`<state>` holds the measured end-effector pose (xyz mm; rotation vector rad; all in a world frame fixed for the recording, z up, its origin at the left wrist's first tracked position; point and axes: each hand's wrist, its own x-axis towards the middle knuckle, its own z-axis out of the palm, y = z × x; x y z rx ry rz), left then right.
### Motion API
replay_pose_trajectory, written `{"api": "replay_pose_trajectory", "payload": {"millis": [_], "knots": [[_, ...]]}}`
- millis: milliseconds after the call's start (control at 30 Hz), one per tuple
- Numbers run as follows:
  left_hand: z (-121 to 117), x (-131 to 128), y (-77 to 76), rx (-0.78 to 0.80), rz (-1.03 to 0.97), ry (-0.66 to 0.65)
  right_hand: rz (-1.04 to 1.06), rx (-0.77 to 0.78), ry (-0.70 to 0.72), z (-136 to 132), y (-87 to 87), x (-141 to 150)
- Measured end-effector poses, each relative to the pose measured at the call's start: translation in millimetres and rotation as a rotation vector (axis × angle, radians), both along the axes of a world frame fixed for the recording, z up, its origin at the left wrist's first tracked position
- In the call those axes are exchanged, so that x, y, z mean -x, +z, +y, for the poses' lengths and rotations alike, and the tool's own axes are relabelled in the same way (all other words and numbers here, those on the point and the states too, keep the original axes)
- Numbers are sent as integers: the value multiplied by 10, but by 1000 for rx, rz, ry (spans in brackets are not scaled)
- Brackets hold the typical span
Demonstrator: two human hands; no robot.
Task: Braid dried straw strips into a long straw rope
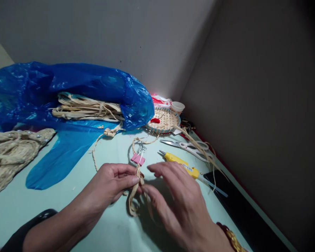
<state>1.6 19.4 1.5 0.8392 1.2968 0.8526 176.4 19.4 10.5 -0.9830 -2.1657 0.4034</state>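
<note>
1 head-worn cam looks fwd & down at nearby tbl [107, 224].

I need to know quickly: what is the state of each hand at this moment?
Left hand: closed, pinching the braid just below the pink clip.
Right hand: open, thumb and forefinger apart; whether it touches the strands cannot be told.

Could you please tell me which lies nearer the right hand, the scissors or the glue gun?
The yellow glue gun: it lies just beyond the right hand, whereas the white-handled scissors lie farther back, behind it.
</note>
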Motion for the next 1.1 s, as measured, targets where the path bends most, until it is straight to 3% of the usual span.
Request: {"api": "replay_pose_trajectory", "payload": {"millis": [100, 167, 533, 767, 867, 1100], "knots": [[-4, -5, -8, -17, -4, 4, 10, 314, 27, 44, 4, 11], [-1, -7, -11, -26, 16, 17, 3, 435, 75, 50, -23, 43], [27, 13, 34, -126, 143, -50, -61, 322, 7, 74, -118, 28], [-44, 4, 25, -225, 482, -162, -193, 194, 33, 37, -98, 55], [-49, 15, 30, -273, 586, -209, -210, 249, 23, 51, -75, 63], [-21, 71, 46, -393, 617, -232, -58, 491, 48, 125, 25, 52]]}}
